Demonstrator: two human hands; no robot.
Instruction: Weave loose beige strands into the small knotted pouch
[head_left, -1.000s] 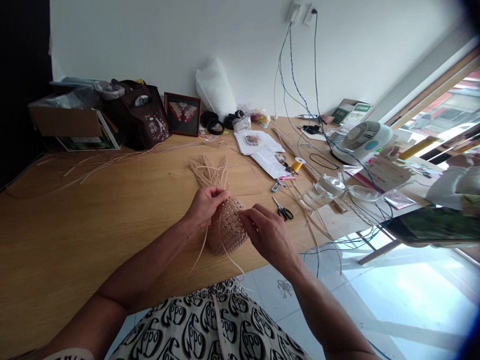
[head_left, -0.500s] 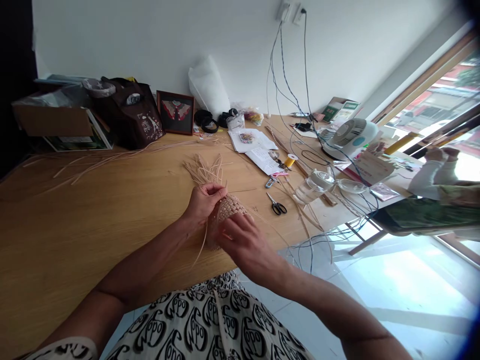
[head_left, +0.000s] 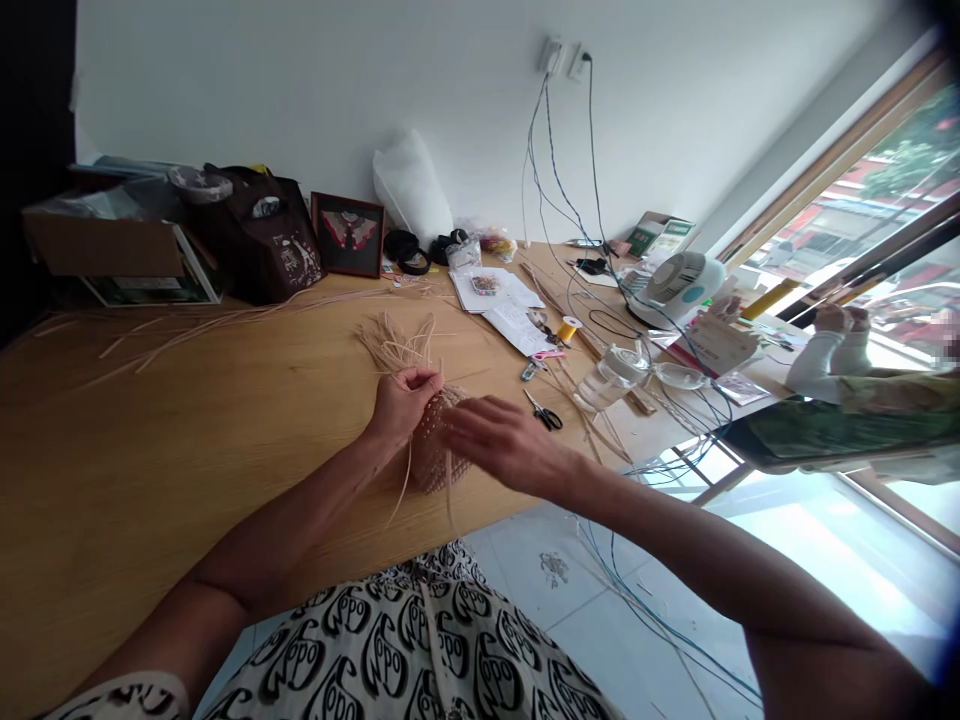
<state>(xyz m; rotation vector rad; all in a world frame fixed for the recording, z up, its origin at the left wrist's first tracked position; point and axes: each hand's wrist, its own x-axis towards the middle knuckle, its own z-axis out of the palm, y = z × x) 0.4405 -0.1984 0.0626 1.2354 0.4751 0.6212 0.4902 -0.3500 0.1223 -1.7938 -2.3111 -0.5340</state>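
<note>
A small woven basket (head_left: 431,455) of pale, flat strands rests near the table's front edge. Loose strand ends (head_left: 397,345) fan out from its far side. My left hand (head_left: 401,408) is closed at its upper edge, thumb and forefinger pinching the weave where the strands come out. Over the basket's right side is my right hand (head_left: 510,440), its fingers blurred and pointing left. Whether they grip a strand cannot be made out. One long strand (head_left: 450,495) hangs down below the right fingers, and another hangs by my left wrist.
Black-handled scissors (head_left: 546,412) lie right of the basket. Beyond are a glass jug (head_left: 611,378), a yellow thread spool (head_left: 568,328), papers (head_left: 517,325) and a white fan (head_left: 679,288). Cables (head_left: 577,215) hang from wall sockets. Another person's forearms (head_left: 821,350) rest at the right.
My right hand has swung up and to the right, its fingers straighter, and a strand now hangs below it. My left hand keeps its pinch. The view has shifted slightly.
</note>
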